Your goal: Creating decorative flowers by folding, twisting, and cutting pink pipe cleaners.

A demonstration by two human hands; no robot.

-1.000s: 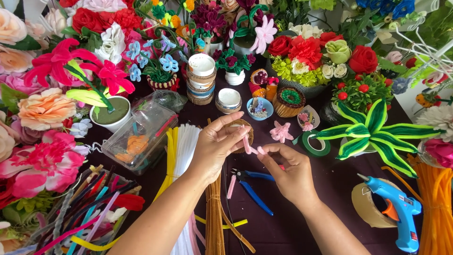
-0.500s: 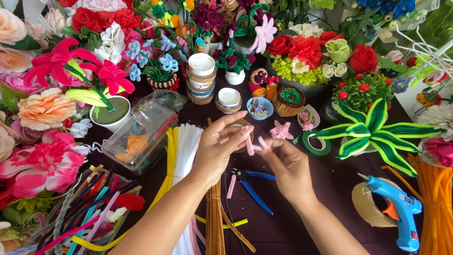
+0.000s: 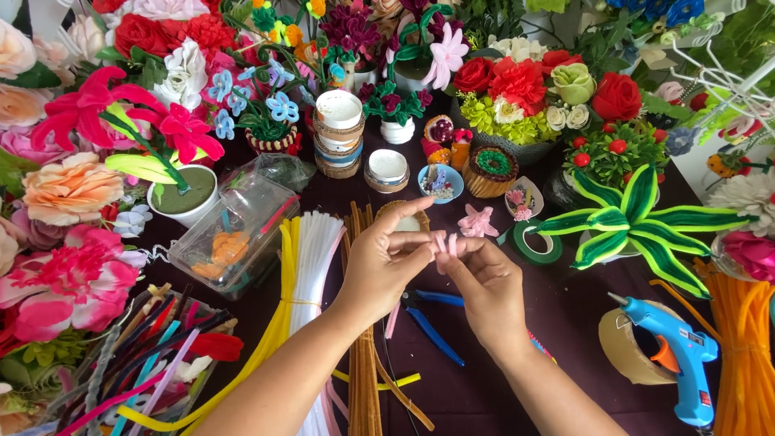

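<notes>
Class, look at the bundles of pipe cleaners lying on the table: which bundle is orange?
The orange bundle lies at the far right edge, beside the blue glue gun. The yellow, white and brown bundles lie under the left arm.

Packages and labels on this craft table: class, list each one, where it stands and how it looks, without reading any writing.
Clear plastic box: left of the hands, lidded, orange pieces inside.
Stack of round tubs: behind the hands, white lids, woven brown sides.
Small round tin: right of the stack, white top.
Label: small white patch on the blue glue gun, right edge.
</notes>
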